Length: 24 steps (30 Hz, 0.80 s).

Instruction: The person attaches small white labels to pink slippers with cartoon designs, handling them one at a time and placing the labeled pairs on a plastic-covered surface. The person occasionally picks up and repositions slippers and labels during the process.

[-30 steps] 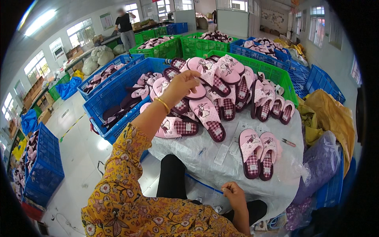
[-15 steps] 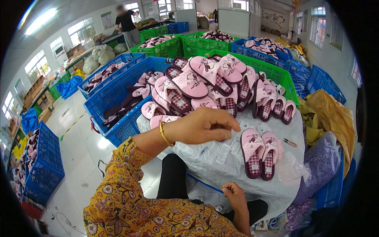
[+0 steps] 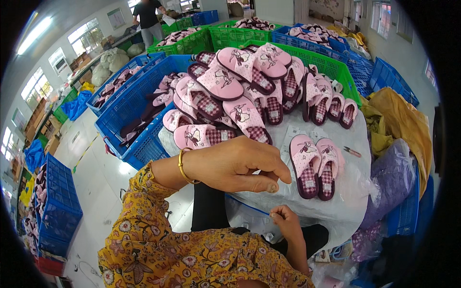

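Observation:
My left hand [image 3: 240,165], with a gold bangle at its wrist, hovers over the near left part of the plastic-wrapped work surface [image 3: 269,201]. Its fingers are curled, thumb and forefinger close together; whatever they hold is not visible. Lower down, close to my lap, my right hand [image 3: 287,223] is closed in a pinch, its contents too small to make out. A pair of pink slippers [image 3: 305,153] with dark checked insoles lies side by side right of my left hand. Beyond it rises a heap of similar slippers [image 3: 218,84]. Small snips [image 3: 352,151] lie right of the pair.
Slippers fill a blue crate [image 3: 129,115] at left and green crates [image 3: 240,34] behind. Another blue crate [image 3: 60,209] stands on the floor far left. Purple bags [image 3: 391,170] and brown sacking [image 3: 401,115] crowd the right side. A person [image 3: 148,21] stands in the background.
The view has tipped, so the surroundings sit higher. My left hand has come back toward me, away from the slipper heap. My right hand stays low by my lap.

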Motion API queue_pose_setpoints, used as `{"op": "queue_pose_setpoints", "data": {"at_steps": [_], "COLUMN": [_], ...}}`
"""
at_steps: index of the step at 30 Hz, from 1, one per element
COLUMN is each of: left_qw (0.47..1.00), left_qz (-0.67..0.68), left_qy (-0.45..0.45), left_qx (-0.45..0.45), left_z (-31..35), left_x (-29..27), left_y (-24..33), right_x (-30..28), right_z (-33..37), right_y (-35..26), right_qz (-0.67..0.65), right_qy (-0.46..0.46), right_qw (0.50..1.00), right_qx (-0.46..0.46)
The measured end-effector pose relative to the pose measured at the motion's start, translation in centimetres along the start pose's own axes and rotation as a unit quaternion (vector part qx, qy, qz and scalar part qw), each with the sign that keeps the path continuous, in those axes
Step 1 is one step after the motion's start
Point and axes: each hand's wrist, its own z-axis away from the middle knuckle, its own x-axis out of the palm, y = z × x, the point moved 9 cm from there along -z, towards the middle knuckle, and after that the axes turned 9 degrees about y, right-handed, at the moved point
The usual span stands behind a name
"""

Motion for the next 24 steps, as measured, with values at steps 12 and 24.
{"op": "queue_pose_setpoints", "data": {"at_steps": [12,24], "left_qw": [0.999,0.962], "left_qz": [0.020,0.062], "left_qy": [-0.026,0.026], "left_qx": [-0.019,0.265], "left_z": [0.4,0.6], "left_x": [1.3,1.2], "left_y": [-0.6,8.6], "right_x": [0.0,0.0], "right_z": [0.2,0.1], "right_y": [-0.2,1.1], "right_qz": [-0.025,-0.012], "right_qy": [-0.006,0.001], "right_qw": [1.000,0.999], "right_qx": [0.004,0.036]}}
